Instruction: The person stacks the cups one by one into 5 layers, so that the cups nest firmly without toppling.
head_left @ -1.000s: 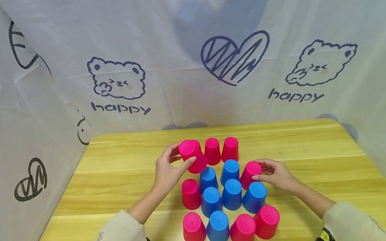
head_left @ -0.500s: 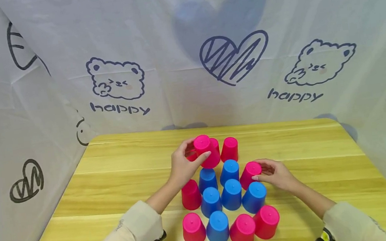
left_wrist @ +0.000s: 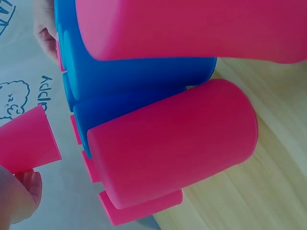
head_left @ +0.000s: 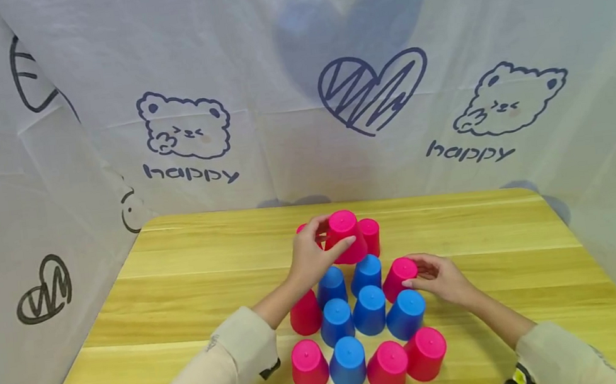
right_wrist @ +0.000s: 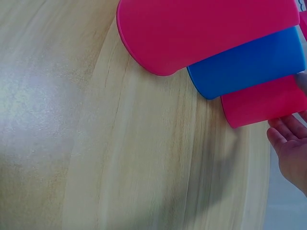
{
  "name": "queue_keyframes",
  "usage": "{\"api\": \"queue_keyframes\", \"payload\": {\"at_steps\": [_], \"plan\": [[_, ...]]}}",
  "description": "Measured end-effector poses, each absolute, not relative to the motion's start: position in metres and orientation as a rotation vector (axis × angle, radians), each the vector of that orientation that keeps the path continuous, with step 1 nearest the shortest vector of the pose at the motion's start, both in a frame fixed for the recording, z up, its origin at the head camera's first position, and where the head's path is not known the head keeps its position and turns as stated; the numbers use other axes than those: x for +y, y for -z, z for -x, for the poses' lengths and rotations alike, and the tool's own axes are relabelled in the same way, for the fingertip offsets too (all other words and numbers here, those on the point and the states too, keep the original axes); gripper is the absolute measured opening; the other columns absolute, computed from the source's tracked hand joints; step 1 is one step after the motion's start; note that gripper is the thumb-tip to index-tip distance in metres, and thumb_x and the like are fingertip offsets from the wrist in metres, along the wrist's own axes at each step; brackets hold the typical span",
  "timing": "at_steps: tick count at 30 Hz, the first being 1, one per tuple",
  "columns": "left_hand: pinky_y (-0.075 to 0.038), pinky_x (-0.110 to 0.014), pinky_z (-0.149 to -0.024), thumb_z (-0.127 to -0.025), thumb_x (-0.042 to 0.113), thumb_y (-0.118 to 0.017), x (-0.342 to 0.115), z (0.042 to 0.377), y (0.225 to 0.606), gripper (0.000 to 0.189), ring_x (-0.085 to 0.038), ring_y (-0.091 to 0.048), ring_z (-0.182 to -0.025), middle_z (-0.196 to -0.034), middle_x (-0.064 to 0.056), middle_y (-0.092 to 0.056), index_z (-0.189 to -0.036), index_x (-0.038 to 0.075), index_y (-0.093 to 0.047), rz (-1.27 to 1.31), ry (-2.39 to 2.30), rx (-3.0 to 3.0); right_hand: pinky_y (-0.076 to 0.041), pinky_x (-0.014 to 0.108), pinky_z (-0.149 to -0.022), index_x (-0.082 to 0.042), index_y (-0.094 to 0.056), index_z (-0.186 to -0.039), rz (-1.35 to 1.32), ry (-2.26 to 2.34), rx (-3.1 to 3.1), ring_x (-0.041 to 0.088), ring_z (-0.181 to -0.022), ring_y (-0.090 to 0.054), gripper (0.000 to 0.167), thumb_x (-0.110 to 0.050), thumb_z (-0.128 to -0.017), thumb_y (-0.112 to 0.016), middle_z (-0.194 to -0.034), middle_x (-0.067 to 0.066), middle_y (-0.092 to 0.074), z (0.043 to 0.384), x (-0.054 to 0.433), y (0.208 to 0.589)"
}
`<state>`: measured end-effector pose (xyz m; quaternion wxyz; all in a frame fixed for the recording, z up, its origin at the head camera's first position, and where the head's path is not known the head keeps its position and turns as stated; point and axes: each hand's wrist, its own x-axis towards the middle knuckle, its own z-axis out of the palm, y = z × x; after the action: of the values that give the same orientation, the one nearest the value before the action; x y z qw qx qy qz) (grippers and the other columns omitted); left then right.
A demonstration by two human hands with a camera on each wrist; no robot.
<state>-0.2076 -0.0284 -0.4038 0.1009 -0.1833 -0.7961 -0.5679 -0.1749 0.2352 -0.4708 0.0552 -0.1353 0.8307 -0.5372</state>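
In the head view my left hand point(head_left: 309, 256) grips an upside-down pink cup point(head_left: 343, 223) between thumb and fingers, lifted over the back row. The left wrist view also has this pink cup point(left_wrist: 29, 141) raised apart from the others. Behind it a back-row pink cup point(head_left: 371, 235) shows at the right, and a sliver of another at the left. My right hand point(head_left: 442, 278) holds a pink cup point(head_left: 400, 275) standing at the right end of a row, beside a blue cup point(head_left: 366, 273). That cup point(right_wrist: 261, 101) stands on the table in the right wrist view.
Several upside-down blue cups, one at the middle point(head_left: 370, 311), stand close together. A pink cup point(head_left: 305, 316) stands left of them. Nearest me is a row with a blue cup point(head_left: 347, 365) among pink cups point(head_left: 388, 370). The wooden table point(head_left: 181, 282) meets a printed cloth point(head_left: 281, 157) behind.
My left hand has carried its pink cup to the right along the back row, from the left cup toward the right one. My right hand has stayed in place on its cup.
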Motion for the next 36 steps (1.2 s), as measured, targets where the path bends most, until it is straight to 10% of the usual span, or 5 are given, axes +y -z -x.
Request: {"api": "queue_keyframes", "payload": {"at_steps": [14, 36], "plan": [[-0.056, -0.035, -0.080, -0.079, 0.023, -0.073, -0.009, 0.219, 0.394, 0.053, -0.025, -0.060, -0.106, -0.116, -0.011, -0.062, -0.125, 0.006, -0.051, 0.557, 1.594, -2.496, -0.051, 0.014, -0.078, 0.009, -0.052, -0.123, 0.425, 1.678, 2.494, 0.000, -0.092, -0.063, 0.047, -0.009, -0.083, -0.068, -0.113, 0.028, -0.060, 0.174, 0.238, 0.470], [-0.055, -0.032, -0.083, -0.079, 0.027, -0.073, 0.017, 0.225, 0.386, 0.055, -0.021, -0.058, -0.107, -0.119, -0.008, -0.061, -0.126, 0.009, -0.050, 0.593, 1.489, -2.606, -0.049, 0.010, -0.078, 0.011, -0.051, -0.123, 0.284, 1.684, 2.608, -0.012, -0.089, -0.056, 0.048, -0.007, -0.082, -0.068, -0.116, 0.031, -0.058, 0.157, 0.260, 0.470]]}}
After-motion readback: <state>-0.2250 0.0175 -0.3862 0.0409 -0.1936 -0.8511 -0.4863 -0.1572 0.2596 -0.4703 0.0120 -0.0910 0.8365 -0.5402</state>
